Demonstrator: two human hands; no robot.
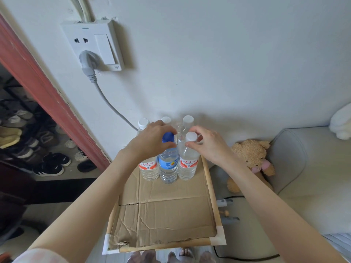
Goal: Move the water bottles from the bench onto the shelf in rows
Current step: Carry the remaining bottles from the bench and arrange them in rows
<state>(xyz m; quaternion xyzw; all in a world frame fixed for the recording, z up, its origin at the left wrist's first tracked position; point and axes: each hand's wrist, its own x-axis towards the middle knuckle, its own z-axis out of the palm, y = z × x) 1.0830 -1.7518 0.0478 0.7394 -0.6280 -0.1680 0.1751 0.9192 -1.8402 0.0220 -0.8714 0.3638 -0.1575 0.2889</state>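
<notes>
Several water bottles stand in two rows at the far end of the cardboard-lined shelf (209, 185). In the front row are a red-labelled bottle (149, 168), a blue-capped bottle (168, 164) and a white-capped red-labelled bottle (188, 162). My left hand (150, 141) grips the blue-capped bottle at its cap and hides the top of the bottle to its left. My right hand (207, 143) pinches the neck of the white-capped front bottle. Behind them, three white caps (143, 122) of the back row show against the wall.
A wall socket with a grey plug (89, 61) and its cable hangs above left of the bottles. A teddy bear (250, 158) sits on a light sofa (303, 177) to the right. Shoes (51, 166) lie on the floor at left. A power strip (225, 203) lies beside the shelf.
</notes>
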